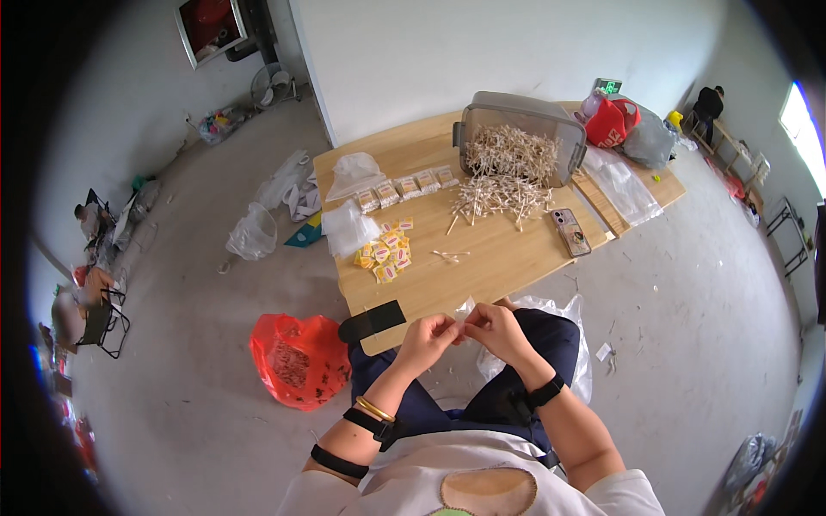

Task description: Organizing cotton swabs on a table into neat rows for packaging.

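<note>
Over my lap, at the table's near edge, my left hand [434,335] and my right hand [499,331] meet with fingers pinched. Between them is a small clear plastic bag [465,307], its top standing above my fingertips; its lower part is hidden. Ahead on the table, a few loose cotton swabs [451,256] lie apart from a large heap of cotton swabs [503,196] that spills from a tipped grey bin [570,142]. Small yellow-and-white cards [389,251] are scattered left of them, beside a stack of clear bags [348,229]. Filled swab packs [406,188] stand in a row behind.
A phone [571,232] lies at the table's right edge, near a wooden strip [602,202] and a flat clear bag [632,193]. A black flat piece [373,322] juts over the near left corner. An open red plastic bag [299,359] stands on the floor by my left leg.
</note>
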A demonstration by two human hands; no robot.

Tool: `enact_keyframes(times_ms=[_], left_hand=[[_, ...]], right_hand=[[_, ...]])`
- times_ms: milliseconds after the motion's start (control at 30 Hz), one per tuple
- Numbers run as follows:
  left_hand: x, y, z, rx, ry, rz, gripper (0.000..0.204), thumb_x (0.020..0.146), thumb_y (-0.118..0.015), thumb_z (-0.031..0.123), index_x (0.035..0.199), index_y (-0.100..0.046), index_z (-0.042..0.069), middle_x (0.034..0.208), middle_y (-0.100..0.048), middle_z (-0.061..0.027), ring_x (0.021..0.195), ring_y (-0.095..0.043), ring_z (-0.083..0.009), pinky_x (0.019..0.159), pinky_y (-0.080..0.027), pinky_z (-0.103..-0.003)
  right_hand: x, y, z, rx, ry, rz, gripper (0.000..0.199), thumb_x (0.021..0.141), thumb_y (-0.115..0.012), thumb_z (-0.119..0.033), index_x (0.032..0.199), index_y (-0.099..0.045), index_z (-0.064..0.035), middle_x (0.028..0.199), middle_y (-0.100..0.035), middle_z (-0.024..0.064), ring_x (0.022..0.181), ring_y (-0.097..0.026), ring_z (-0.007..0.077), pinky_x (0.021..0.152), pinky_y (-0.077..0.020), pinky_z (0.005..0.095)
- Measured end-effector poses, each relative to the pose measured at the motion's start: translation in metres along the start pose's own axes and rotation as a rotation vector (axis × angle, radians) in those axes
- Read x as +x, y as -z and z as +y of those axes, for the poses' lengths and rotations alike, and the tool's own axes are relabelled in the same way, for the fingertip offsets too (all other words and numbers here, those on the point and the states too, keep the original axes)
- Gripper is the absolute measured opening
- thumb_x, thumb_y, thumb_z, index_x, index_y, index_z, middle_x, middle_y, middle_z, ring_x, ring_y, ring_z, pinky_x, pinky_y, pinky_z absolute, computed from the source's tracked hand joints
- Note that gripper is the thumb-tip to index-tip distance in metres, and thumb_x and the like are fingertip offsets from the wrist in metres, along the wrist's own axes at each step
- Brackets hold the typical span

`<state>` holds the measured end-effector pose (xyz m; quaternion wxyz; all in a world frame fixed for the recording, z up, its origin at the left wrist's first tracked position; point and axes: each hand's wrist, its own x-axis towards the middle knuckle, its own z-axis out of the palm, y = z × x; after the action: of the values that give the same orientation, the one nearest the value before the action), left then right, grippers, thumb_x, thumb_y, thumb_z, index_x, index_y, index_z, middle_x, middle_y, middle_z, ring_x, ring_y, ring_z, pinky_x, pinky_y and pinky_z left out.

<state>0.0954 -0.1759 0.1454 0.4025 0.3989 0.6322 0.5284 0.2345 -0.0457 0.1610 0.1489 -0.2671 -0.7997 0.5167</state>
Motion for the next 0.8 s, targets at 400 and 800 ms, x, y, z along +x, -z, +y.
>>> enact_keyframes(times_ms=[400, 800], left_hand=[[-0.004, 0.003, 0.039, 0.869, -0.237, 0.137, 0.035, 0.082, -0.076, 0.025, 0.106, -0.064, 0.002, 0.103, -0.068, -0.0103, 0.096, -0.065, -0.0281, 0.085, -0.049, -0.040], [-0.010, -0.006, 0.052, 0.762, -0.546, 0.068, 0.088, 0.066, -0.089, 0.025, 0.138, -0.043, 0.007, 0.105, -0.053, -0.0102, 0.095, -0.055, -0.0283, 0.088, -0.043, -0.045]], right_hand=[[-0.005, 0.017, 0.000, -0.083, 0.094, 0.168, 0.021, 0.087, -0.076, -0.018, 0.084, -0.067, 0.0009, 0.072, -0.067, 0.0075, 0.069, -0.061, 0.0127, 0.065, -0.0487, 0.0286], [-0.015, 0.021, 0.002, 0.478, -0.053, -0.111, 0.017, 0.095, -0.069, -0.019, 0.089, -0.063, -0.0040, 0.080, -0.057, -0.0051, 0.074, -0.051, 0.0053, 0.067, -0.0414, 0.0218]])
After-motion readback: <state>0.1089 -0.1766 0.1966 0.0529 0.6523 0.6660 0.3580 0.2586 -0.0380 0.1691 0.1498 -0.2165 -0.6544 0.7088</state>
